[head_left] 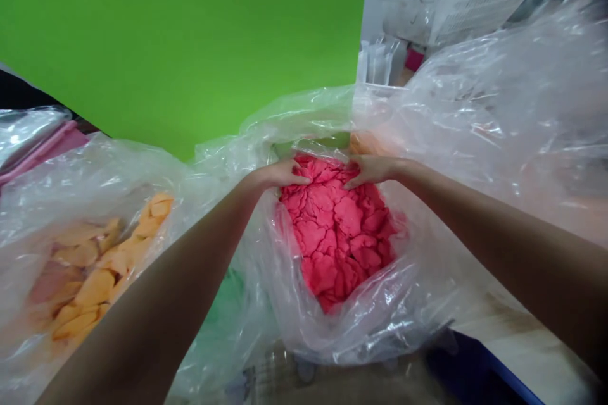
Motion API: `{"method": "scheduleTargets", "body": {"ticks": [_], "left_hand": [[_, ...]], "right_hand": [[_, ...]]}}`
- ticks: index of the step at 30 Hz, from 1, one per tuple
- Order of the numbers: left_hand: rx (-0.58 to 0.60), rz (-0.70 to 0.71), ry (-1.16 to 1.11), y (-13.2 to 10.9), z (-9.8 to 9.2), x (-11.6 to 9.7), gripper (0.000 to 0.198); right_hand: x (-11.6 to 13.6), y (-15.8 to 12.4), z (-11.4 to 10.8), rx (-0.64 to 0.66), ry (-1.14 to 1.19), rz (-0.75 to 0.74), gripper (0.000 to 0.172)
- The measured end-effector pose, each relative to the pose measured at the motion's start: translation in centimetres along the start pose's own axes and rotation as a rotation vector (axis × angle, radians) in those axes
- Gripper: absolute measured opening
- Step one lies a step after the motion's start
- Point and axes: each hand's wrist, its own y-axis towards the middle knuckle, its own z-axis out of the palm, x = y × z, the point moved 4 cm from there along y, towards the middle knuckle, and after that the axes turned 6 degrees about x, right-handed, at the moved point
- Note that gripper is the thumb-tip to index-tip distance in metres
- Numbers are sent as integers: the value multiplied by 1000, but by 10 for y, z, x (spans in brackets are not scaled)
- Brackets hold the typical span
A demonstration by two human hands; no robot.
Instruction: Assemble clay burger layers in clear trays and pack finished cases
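A clear plastic bag stands open in the middle of the head view, filled with flat, wavy-edged pink-red pieces that look like soft dough or clay. Both hands reach in at its far side and touch the pieces. My left hand comes from the left, thumb and fingers apart, fingertips partly sunk among the pieces. Opposite it is my right hand, its thumb spread away from the fingers and resting on the pieces. Some fingertips of each hand are hidden.
Orange pieces lie in another clear bag at left. A green panel rises behind. At right are a large bulging plastic bag and a white basket. A dark blue tray-like object sits at the bottom right.
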Motion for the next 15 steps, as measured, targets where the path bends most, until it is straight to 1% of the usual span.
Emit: {"method": "scheduleTargets", "body": {"ticks": [3, 9, 12, 15], "left_hand": [[-18, -14, -33, -7, -6, 1, 39], [-61, -30, -34, -7, -3, -3, 28], [-97, -9, -36, -8, -3, -1, 28], [-179, 30, -43, -19, -8, -4, 33]], "right_hand": [[-3, 0, -1, -42, 40, -8, 36], [-1, -3, -5, -184, 75, 30, 31], [7, -8, -11, -246, 99, 29, 30], [18, -14, -17, -298, 155, 11, 31]]}}
